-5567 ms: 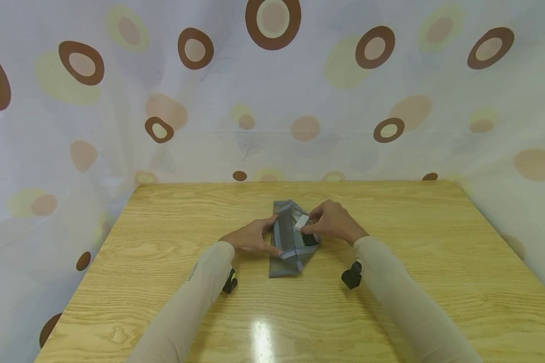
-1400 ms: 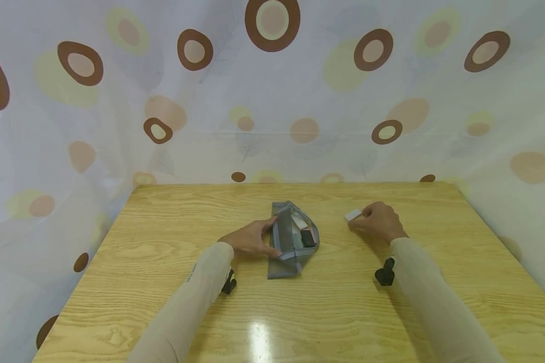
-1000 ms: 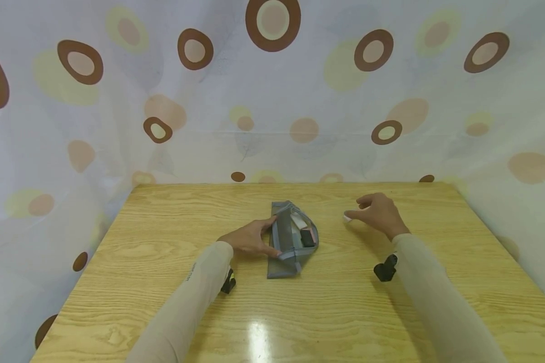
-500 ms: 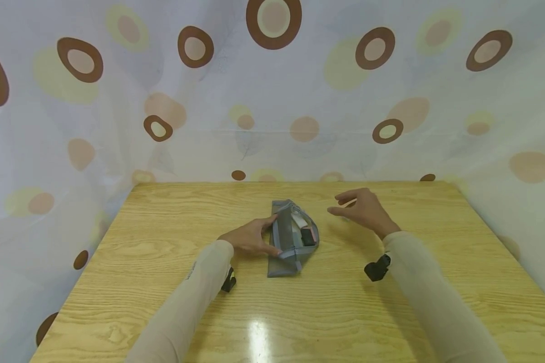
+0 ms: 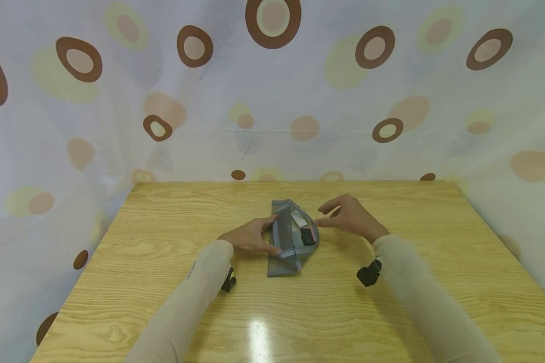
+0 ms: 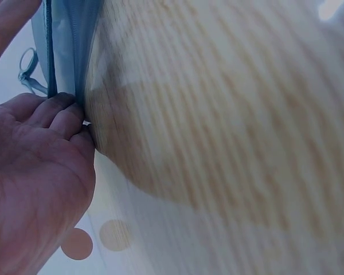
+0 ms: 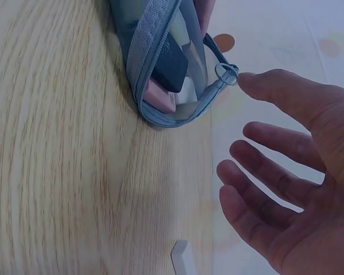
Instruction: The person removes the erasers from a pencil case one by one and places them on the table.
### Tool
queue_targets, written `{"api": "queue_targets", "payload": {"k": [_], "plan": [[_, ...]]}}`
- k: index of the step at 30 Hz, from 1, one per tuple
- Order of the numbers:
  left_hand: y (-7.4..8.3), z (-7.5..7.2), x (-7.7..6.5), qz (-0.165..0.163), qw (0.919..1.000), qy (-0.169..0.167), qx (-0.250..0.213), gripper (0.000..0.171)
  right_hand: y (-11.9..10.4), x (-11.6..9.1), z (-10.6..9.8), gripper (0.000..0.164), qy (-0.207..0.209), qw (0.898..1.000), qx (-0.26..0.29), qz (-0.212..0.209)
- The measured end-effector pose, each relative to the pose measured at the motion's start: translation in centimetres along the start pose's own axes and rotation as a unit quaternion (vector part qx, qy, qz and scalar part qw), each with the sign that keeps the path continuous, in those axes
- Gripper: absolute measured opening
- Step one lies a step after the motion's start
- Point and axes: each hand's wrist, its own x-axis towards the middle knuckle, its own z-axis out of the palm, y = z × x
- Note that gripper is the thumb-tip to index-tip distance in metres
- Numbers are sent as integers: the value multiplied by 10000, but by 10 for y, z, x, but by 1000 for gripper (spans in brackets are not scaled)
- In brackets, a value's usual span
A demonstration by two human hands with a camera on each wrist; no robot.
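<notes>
A grey zip pouch (image 5: 283, 232) lies on the table with its mouth spread wide. My left hand (image 5: 251, 236) holds its left side, thumb at the near end and fingers at the far end. Inside show a black block (image 5: 308, 237), a white block (image 5: 298, 220) and a pink block (image 7: 160, 96), all eraser-like. My right hand (image 5: 348, 218) hovers at the right rim with fingers apart and nothing in them. In the right wrist view its thumb comes close to the zip's ring pull (image 7: 226, 74). Another white eraser-like block (image 7: 183, 259) lies on the table, hidden by my right hand in the head view.
The wooden table (image 5: 172, 212) reaches back to a patterned cloth backdrop (image 5: 272, 101) that also runs along both sides. A black wrist camera (image 5: 369, 274) hangs under the right sleeve, and another (image 5: 229, 280) under the left.
My right hand took a white block from the pouch, set it on the table to the right and let go. It has come back left to the pouch. The left hand stays put.
</notes>
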Motion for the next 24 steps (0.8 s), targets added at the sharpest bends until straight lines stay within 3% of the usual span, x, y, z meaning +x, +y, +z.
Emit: {"api": "queue_targets", "payload": {"k": [11,24], "plan": [[-1,0,1,37,10000,5,40,106,-5,1,9,46,-396,9989,234,-97],[-1,0,0,-51,10000,-5,5,107,-9,3,23,43,-750,9970,76,-148]]}}
